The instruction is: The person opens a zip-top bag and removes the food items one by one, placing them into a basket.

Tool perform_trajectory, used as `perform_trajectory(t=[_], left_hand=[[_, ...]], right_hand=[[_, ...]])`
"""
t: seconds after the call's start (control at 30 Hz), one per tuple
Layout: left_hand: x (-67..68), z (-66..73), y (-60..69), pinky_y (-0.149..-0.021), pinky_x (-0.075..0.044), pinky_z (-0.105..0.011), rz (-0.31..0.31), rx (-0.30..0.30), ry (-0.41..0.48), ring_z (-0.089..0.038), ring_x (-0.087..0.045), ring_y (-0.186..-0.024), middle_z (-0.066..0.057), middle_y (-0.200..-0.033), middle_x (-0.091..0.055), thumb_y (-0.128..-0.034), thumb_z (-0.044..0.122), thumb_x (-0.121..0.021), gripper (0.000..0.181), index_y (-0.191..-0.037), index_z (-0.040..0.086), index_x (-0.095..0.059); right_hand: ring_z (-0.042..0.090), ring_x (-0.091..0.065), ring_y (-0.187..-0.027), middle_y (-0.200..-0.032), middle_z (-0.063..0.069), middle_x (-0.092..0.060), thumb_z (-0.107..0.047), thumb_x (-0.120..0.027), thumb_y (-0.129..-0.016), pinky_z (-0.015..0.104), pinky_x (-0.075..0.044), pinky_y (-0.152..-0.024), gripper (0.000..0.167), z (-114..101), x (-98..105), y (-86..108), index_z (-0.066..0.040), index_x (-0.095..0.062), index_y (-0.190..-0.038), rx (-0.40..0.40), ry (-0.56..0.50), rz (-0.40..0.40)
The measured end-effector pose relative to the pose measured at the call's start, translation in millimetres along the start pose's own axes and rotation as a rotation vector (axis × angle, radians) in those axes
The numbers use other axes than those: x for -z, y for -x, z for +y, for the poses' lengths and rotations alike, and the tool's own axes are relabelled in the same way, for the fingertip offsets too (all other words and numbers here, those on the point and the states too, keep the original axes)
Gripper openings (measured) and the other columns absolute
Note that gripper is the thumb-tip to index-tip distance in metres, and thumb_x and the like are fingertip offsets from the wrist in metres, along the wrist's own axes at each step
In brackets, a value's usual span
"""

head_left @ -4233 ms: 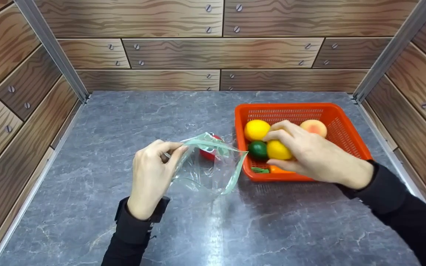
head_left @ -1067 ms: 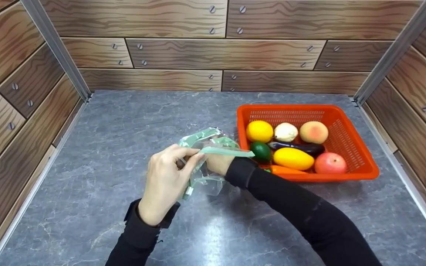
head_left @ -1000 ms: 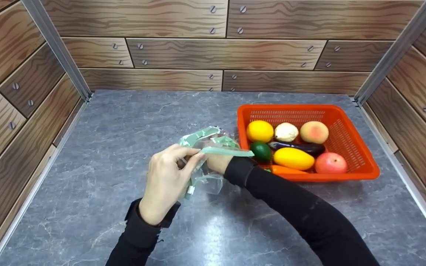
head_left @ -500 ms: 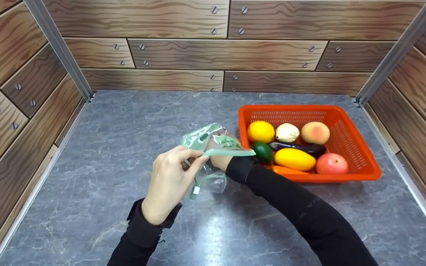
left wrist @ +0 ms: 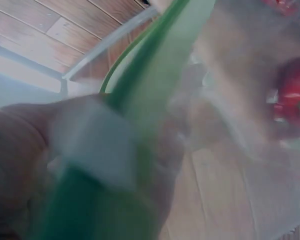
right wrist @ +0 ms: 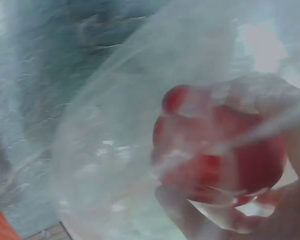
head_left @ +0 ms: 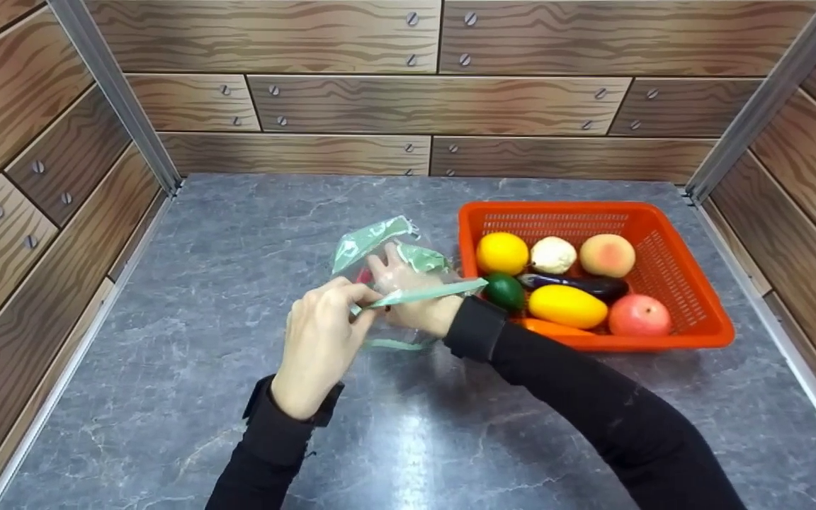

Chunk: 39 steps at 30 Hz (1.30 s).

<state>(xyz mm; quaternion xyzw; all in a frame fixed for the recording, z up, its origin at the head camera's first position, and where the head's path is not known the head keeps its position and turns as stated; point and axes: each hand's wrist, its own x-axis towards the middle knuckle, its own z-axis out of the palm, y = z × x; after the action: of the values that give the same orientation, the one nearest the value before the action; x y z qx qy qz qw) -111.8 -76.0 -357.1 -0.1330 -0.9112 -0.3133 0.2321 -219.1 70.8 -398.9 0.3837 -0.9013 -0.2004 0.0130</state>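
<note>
My left hand point(head_left: 323, 333) pinches the green rim of a clear zip bag point(head_left: 372, 241) between thumb and fingers. In the left wrist view, a whitish blur crosses the bag's green strip point(left wrist: 150, 65). My right hand point(head_left: 408, 290) is inside the bag up to the wrist, partly seen through the plastic. In the right wrist view, its fingers curl round a lobed red bell pepper point(right wrist: 250, 155), blurred by the film. A bit of red shows left of the fingertips in the head view. The left wrist view shows red with a green spot through the plastic.
An orange-red basket point(head_left: 691, 283) stands right of the bag. It holds a lemon-yellow fruit point(head_left: 502, 253), a whitish one point(head_left: 553, 255), a peach point(head_left: 607, 256), an eggplant point(head_left: 585, 286), an avocado-like green one point(head_left: 503, 292), a yellow mango-like fruit point(head_left: 567, 306), a carrot point(head_left: 557, 328) and a pinkish-red fruit point(head_left: 639, 316).
My right hand has gone from the basket into the bag. Lately the bag's far side has lifted and spread, and the right fingers have come into view. The left hand keeps its pinch.
</note>
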Motion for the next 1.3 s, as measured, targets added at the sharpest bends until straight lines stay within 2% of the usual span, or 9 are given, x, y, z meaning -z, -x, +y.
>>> perform_trajectory(t=[0.03,0.07,0.2,0.27,0.47,0.67,0.8,1.0,1.3], left_hand=[[-0.7,-0.9,-0.9,-0.052,-0.047,-0.029,0.009,0.014,-0.003,-0.012,-0.060,-0.058,0.001,-0.079,-0.074,-0.0837,0.010,-0.088,0.007,-0.088,0.014,-0.084],[-1.6,-2.1,-1.9,-0.051,-0.047,-0.030,0.020,0.024,-0.008,-0.012,-0.059,-0.058,0.000,-0.080,-0.075,-0.0841,0.009,-0.087,0.007,-0.088,0.014,-0.084],[-5.1,-5.6,-5.2,-0.048,-0.042,-0.031,0.066,0.059,-0.041,-0.014,-0.046,-0.052,-0.002,-0.081,-0.075,-0.0860,0.001,-0.083,0.010,-0.087,0.011,-0.084],[-6.8,-7.2,-6.6,-0.048,-0.043,-0.032,0.085,0.075,-0.060,-0.016,-0.048,-0.051,-0.003,-0.081,-0.075,-0.0864,-0.001,-0.081,0.012,-0.088,0.010,-0.084],[-12.0,-15.1,-10.5,-0.051,-0.052,-0.040,0.108,0.103,-0.095,-0.030,-0.064,-0.058,-0.005,-0.083,-0.075,-0.0874,0.001,-0.082,0.010,-0.089,0.010,-0.085],[-18.3,-22.7,-14.3,-0.056,-0.056,-0.046,0.124,0.102,-0.131,-0.033,-0.070,-0.064,-0.006,-0.082,-0.074,-0.0881,0.003,-0.082,0.007,-0.086,0.009,-0.083],[-26.6,-29.1,-16.5,-0.054,-0.056,-0.047,0.128,0.084,-0.150,-0.033,-0.070,-0.063,-0.007,-0.080,-0.074,-0.0876,-0.001,-0.081,0.009,-0.084,0.008,-0.083],[-41.5,-40.7,-19.6,-0.056,-0.059,-0.047,0.066,0.076,-0.156,-0.035,-0.072,-0.066,-0.010,-0.079,-0.075,-0.0858,-0.003,-0.080,0.011,-0.082,0.007,-0.083],[-59.3,-53.1,-20.5,-0.058,-0.060,-0.052,-0.025,0.082,-0.250,-0.039,-0.074,-0.069,-0.010,-0.075,-0.073,-0.0844,-0.003,-0.079,0.016,-0.075,0.011,-0.080]], right_hand=[[0.047,-0.051,-0.146,-0.161,0.027,-0.046,-0.028,-0.074,-0.099,0.041,-0.064,-0.094,0.068,-0.5,1.9,2.8,0.001,-0.048,-0.155,-0.038,-0.217,0.073],[0.049,-0.052,-0.144,-0.159,0.028,-0.049,-0.025,-0.079,-0.094,0.044,-0.065,-0.091,0.070,-0.7,3.6,6.4,0.003,-0.051,-0.151,-0.054,-0.334,0.135],[0.047,-0.063,-0.130,-0.147,0.029,-0.060,-0.016,-0.087,-0.081,0.048,-0.062,-0.097,0.075,-1.9,1.9,29.8,0.005,-0.054,-0.145,0.006,-0.357,0.377],[0.041,-0.064,-0.125,-0.139,0.023,-0.063,-0.012,-0.088,-0.077,0.044,-0.061,-0.098,0.076,-2.3,0.7,41.6,0.003,-0.054,-0.143,0.036,-0.382,0.453],[0.032,-0.071,-0.098,-0.117,0.014,-0.069,-0.011,-0.088,-0.079,0.041,-0.064,-0.083,0.072,-3.5,1.8,70.0,-0.003,-0.052,-0.141,0.037,-0.477,0.402],[0.026,-0.068,-0.114,-0.137,0.013,-0.058,-0.015,-0.095,-0.072,0.037,-0.063,-0.096,0.090,8.2,7.1,102.7,-0.006,-0.049,-0.149,0.060,-0.658,0.457],[0.023,-0.068,-0.117,-0.139,0.012,-0.058,-0.008,-0.094,-0.069,0.036,-0.062,-0.098,0.088,28.9,14.2,127.6,-0.008,-0.051,-0.146,0.050,-0.817,0.501],[0.020,-0.064,-0.116,-0.130,0.009,-0.064,-0.006,-0.094,-0.067,0.037,-0.057,-0.099,0.081,83.9,7.6,156.8,-0.005,-0.057,-0.139,-0.057,-0.820,0.552],[0.049,-0.061,-0.117,-0.134,0.026,-0.058,-0.011,-0.093,-0.076,0.068,-0.054,-0.096,0.081,175.5,-24.0,186.6,-0.004,-0.052,-0.146,-0.331,-0.743,0.262]])
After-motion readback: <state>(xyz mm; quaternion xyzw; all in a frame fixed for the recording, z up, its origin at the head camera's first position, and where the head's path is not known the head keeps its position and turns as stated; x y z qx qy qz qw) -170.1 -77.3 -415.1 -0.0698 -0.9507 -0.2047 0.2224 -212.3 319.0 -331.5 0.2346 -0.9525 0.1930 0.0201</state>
